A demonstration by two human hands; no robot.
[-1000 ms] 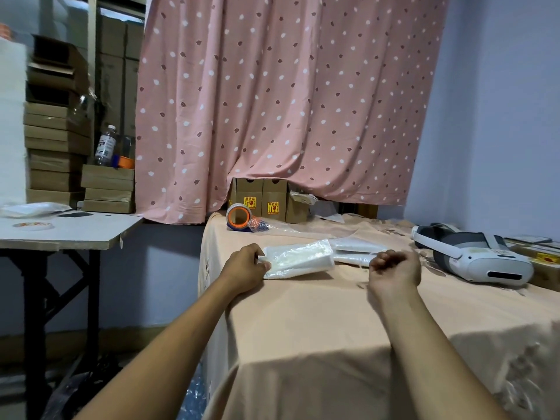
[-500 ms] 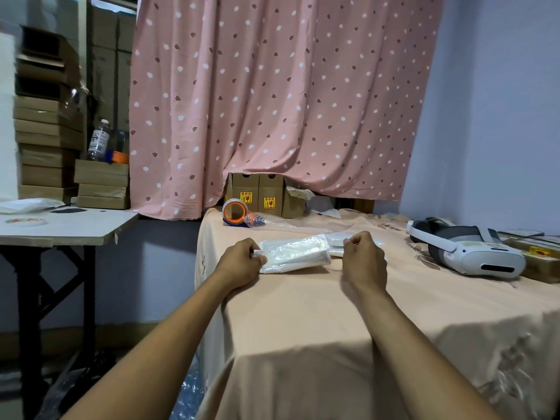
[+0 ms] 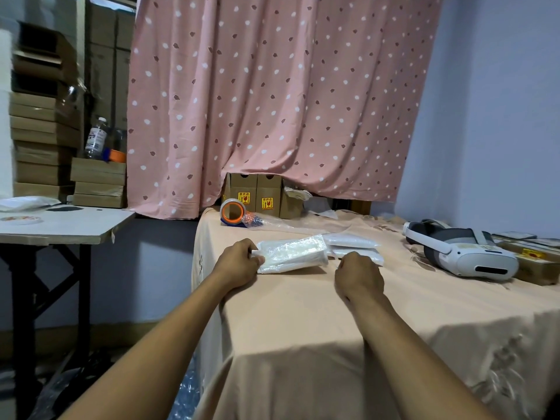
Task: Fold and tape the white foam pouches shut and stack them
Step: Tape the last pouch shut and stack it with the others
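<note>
On tablecloth, foam pouch, long axis left-right, left grip around its left end; right grip unclear.

Probably a storeroom: stacked cardboard boxes and a tape roll.

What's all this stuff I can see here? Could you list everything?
Table: one, peach-clothed, centre.
Foam pouch: one, white, on it, near left.
Stacked pouches: at least two, white, behind that pouch.
Tape roll: one, orange-cored, far left corner.
VR headset: one, white-grey, right side.
Curtain: one, pink spotted, behind.
Cardboard boxes: several, brown, under curtain.
Bottle: one, clear, on brown cartons.
Left hand: one, grips pouch's left end.
Right hand: one, curled, by its right end.
</note>
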